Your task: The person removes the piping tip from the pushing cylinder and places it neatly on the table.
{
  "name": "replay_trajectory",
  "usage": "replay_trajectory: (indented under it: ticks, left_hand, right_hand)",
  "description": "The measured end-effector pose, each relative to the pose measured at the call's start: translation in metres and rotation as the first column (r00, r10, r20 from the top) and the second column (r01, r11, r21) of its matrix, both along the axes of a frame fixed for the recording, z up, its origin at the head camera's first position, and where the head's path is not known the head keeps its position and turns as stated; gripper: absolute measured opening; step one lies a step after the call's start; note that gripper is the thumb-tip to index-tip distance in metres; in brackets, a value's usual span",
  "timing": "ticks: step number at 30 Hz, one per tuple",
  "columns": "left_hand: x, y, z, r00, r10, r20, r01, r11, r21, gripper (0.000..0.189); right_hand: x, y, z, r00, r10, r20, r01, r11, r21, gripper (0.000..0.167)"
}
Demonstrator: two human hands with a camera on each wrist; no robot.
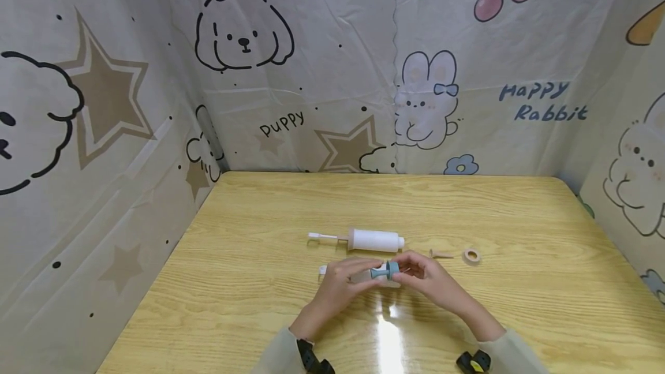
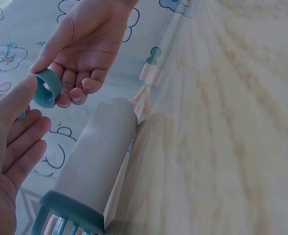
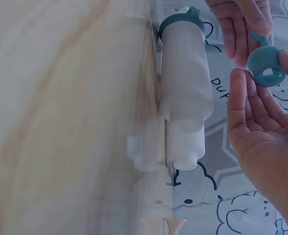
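Note:
My left hand (image 1: 340, 283) and right hand (image 1: 427, 279) meet over the middle of the table. Between right thumb and fingers I pinch a teal ring-shaped cap (image 3: 266, 66) with openings in its face. The left thumb and fingers pinch a slim teal stem piece (image 1: 378, 273) with a flared end; it lines up with the cap and overlaps it in the right wrist view. Under the hands a white cylindrical bottle (image 2: 97, 147) with a teal collar (image 2: 73, 211) lies on its side, largely covered by them in the head view.
Behind the hands lies a second white bottle (image 1: 375, 240) with a beige collar and a thin white-tipped rod (image 1: 324, 237) sticking out leftward. To the right are a small beige flared stem piece (image 1: 440, 254) and a beige ring (image 1: 471, 257). Printed curtains (image 1: 322, 62) surround the wooden table (image 1: 234, 299).

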State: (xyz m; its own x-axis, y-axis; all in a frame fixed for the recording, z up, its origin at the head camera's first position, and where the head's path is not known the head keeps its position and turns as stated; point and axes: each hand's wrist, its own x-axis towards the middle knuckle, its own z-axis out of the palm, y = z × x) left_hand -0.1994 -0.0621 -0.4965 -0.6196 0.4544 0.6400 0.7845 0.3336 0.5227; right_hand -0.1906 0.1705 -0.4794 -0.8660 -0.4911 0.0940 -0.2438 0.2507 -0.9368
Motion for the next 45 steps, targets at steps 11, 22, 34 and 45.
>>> replay_trajectory:
  ticks: [11,22,34,45]
  left_hand:
    - [-0.004,0.004,-0.004,1.000,0.026,-0.002,-0.026,0.999,0.046,0.014]
    - [-0.008,0.011,-0.002,0.999,0.048,0.011,-0.049,0.998,0.048,0.011]
    - [-0.011,0.023,-0.006,0.999,0.048,0.018,-0.048,0.998,0.032,0.013]
    - [-0.010,0.040,-0.006,0.997,0.063,0.046,-0.062,0.998,-0.012,0.013]
  right_hand:
    - [0.002,0.010,0.001,0.998,-0.056,-0.016,0.056,0.998,0.004,0.029]
    - [0.003,0.030,0.002,0.984,-0.128,-0.122,0.137,0.988,0.074,0.022]
    - [0.006,0.052,0.000,0.969,-0.159,-0.187,0.180,0.979,0.100,0.019]
    - [0.012,0.071,-0.003,0.958,-0.191,-0.215,0.226,0.963,0.149,0.022]
